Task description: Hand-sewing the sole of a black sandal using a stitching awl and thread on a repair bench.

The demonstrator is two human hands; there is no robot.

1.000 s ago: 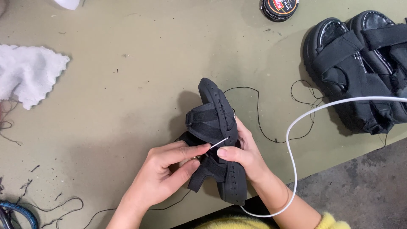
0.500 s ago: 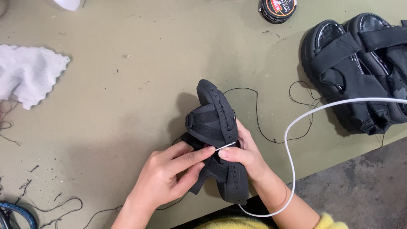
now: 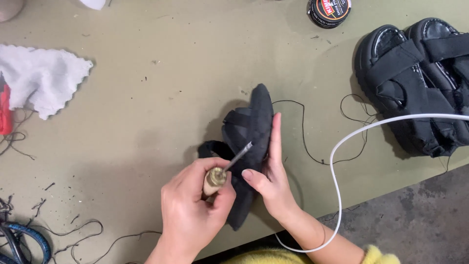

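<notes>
A black strapped sandal (image 3: 254,132) stands on its edge near the front of the olive table (image 3: 156,98). My right hand (image 3: 271,178) grips the sandal's sole from the right, with fingers flat along its side. My left hand (image 3: 193,210) is closed around a wooden-handled awl (image 3: 225,168) whose metal tip touches the sandal's strap. A black thread (image 3: 312,146) trails from the sandal across the table to the right.
Two more black sandals (image 3: 420,73) lie at the right edge, a round polish tin (image 3: 330,11) at the top. A white cloth (image 3: 41,78) and a red object (image 3: 5,110) sit at left. A white cable (image 3: 342,142) loops over the table's front edge. Thread scraps and blue scissor handles (image 3: 24,242) lie lower left.
The sandal has turned further onto its edge. My left hand has shifted its grip, so the awl's wooden handle now shows and the tip points up at the strap.
</notes>
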